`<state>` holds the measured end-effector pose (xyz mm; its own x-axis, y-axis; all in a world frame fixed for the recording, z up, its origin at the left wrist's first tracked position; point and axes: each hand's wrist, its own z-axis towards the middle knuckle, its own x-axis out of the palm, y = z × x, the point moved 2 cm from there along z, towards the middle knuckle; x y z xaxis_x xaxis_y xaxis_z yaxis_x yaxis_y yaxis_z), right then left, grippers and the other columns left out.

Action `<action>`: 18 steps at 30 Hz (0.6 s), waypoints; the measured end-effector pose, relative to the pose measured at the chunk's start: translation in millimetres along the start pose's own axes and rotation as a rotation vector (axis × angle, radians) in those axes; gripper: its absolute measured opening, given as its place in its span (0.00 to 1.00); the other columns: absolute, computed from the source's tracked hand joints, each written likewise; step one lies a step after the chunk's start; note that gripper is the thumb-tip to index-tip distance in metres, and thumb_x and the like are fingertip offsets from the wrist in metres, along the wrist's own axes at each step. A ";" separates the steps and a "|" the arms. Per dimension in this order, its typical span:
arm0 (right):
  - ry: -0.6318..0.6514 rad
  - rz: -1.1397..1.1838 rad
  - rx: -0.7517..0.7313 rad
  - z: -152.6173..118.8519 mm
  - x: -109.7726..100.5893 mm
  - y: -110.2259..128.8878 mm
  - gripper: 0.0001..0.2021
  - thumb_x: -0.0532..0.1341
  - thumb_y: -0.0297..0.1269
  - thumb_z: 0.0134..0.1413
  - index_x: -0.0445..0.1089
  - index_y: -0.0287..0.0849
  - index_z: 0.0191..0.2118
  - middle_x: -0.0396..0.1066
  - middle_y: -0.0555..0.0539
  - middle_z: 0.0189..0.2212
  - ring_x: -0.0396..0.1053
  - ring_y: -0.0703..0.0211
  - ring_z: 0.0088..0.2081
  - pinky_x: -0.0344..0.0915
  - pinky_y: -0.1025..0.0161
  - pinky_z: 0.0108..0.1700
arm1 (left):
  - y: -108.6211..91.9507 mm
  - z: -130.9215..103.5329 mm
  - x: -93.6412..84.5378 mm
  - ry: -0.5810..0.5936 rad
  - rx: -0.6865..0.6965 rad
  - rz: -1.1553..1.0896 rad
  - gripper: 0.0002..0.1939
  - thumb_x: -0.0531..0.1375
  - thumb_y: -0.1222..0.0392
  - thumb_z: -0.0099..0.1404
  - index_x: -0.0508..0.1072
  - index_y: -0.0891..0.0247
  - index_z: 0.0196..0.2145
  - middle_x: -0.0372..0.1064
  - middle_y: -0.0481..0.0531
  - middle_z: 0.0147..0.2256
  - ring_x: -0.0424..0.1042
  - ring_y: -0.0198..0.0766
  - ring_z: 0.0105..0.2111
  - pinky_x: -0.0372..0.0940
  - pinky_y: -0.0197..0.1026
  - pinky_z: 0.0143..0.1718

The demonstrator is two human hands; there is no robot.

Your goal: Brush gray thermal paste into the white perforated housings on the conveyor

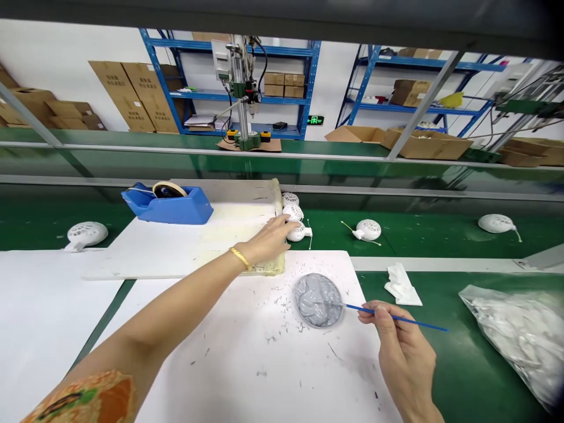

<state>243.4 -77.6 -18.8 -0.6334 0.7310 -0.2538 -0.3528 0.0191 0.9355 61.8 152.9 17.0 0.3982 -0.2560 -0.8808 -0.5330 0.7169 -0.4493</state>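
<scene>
My left hand (273,238) reaches out over the edge of a white board (176,258), its fingers stretched and at the nearest of the small white vented housings (296,233). Two more such housings sit right behind that one; whether the fingertips press on it I cannot tell. In my right hand (399,346) a thin blue-handled brush (414,321) is pinched between thumb and fingers. Its tip rests in a round shallow dish of thick grey paste (318,299). The dish lies on white paper (229,352) speckled with grey smears.
A blue tape dispenser (171,205) stands on the board. More white housings lie along the green belt (423,235), with one at far left (88,234). To the right are a crumpled tissue (402,284) and a plastic bag of white pieces (520,329). A metal frame crosses above.
</scene>
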 end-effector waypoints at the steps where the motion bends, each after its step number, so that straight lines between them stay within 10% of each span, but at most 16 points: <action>1: 0.018 -0.023 -0.015 0.0 -0.8 -1.4 0.15 0.57 0.49 0.56 0.69 0.41 0.35 0.73 0.45 0.34 0.72 0.57 0.31 0.67 0.57 0.39 | -3.7 11.2 8.4 0.013 -0.006 -0.001 0.29 0.56 0.71 0.56 0.62 0.58 0.56 0.51 0.59 0.60 0.51 0.54 0.58 0.50 0.54 0.57; 9: 0.101 -0.070 -0.091 5.5 4.6 -17.0 0.15 0.55 0.49 0.58 0.69 0.41 0.34 0.73 0.46 0.32 0.72 0.58 0.31 0.66 0.60 0.38 | -2.5 47.9 26.4 -0.011 -0.076 -0.119 0.23 0.53 0.77 0.54 0.68 0.64 0.47 0.60 0.63 0.50 0.55 0.57 0.52 0.44 0.60 0.55; 18: 0.058 0.174 0.218 10.1 11.2 -31.5 0.19 0.60 0.53 0.52 0.69 0.39 0.37 0.74 0.44 0.33 0.72 0.54 0.32 0.68 0.54 0.41 | -12.7 3.2 -24.1 -0.159 -0.160 -0.661 0.25 0.55 0.49 0.65 0.53 0.59 0.56 0.62 0.60 0.48 0.67 0.42 0.40 0.65 0.43 0.37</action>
<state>254.4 -63.1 -48.6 -0.7121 0.6959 -0.0930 -0.0834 0.0477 0.9954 61.4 152.0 44.3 0.7747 -0.4991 -0.3883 -0.2398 0.3362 -0.9107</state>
